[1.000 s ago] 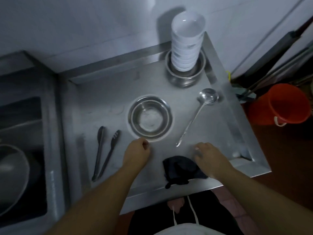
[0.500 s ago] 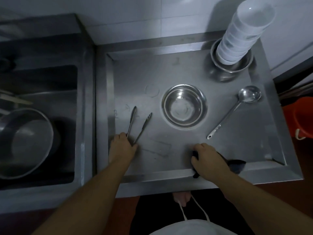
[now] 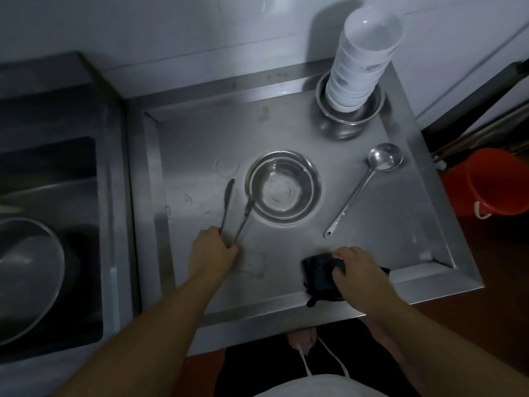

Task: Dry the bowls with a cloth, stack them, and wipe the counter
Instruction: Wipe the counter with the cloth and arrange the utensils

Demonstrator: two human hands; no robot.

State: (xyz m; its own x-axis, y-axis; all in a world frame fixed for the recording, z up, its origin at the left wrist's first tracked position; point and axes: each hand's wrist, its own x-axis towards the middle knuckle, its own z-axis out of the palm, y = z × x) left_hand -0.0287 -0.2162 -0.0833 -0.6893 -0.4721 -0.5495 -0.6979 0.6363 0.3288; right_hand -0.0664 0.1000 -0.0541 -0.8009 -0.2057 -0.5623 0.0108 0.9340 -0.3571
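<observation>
While the left hand (image 3: pixel 213 250) grips the slim metal tongs (image 3: pixel 237 209) and the right hand (image 3: pixel 356 270) clutches the dark cloth (image 3: pixel 320 272) at the steel counter's (image 3: pixel 200 138) near edge, a careless sweep could topple the tall white bowl stack (image 3: pixel 362 58) at far right.

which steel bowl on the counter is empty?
The shallow steel bowl at the centre of the steel counter, beside the metal tongs. The other steel bowl, in the back right corner, holds the tall stack of white bowls.
</observation>
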